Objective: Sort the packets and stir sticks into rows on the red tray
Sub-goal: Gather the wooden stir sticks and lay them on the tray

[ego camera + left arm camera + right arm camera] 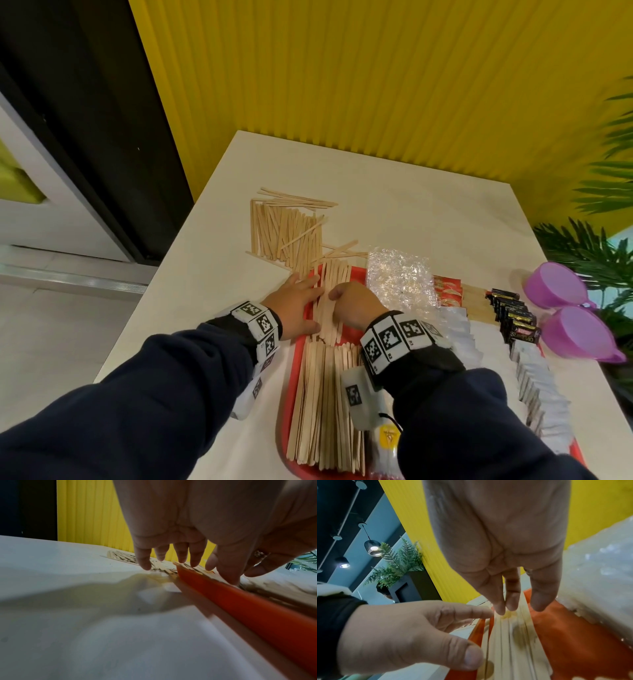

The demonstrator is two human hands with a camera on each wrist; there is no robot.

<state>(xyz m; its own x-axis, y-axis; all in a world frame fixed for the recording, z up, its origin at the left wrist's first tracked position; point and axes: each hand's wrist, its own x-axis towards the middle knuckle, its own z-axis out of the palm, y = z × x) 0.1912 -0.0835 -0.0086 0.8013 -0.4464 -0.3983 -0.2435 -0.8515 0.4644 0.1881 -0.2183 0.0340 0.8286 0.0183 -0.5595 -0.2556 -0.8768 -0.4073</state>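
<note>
On the red tray (291, 394), a near row of wooden stir sticks (325, 404) lies lengthwise. Beyond it, a smaller bundle of sticks (331, 287) sits between my two hands. My left hand (308, 303) lies flat, its straight fingers and thumb against the bundle's left side at the tray rim (240, 601). My right hand (339, 303) reaches down from the right, and its straight fingertips (511, 605) touch the top of the sticks (513, 642). Neither hand grips anything. Rows of red packets (448, 291), black packets (513, 315) and white packets (537, 383) fill the tray's right side.
A loose pile of sticks (287, 233) lies on the white table (428, 212) beyond the tray. A crinkled clear plastic pack (397, 284) sits right of my hands. Two purple cups (565, 308) lie at the right edge by a plant (596, 246). A yellow wall stands behind.
</note>
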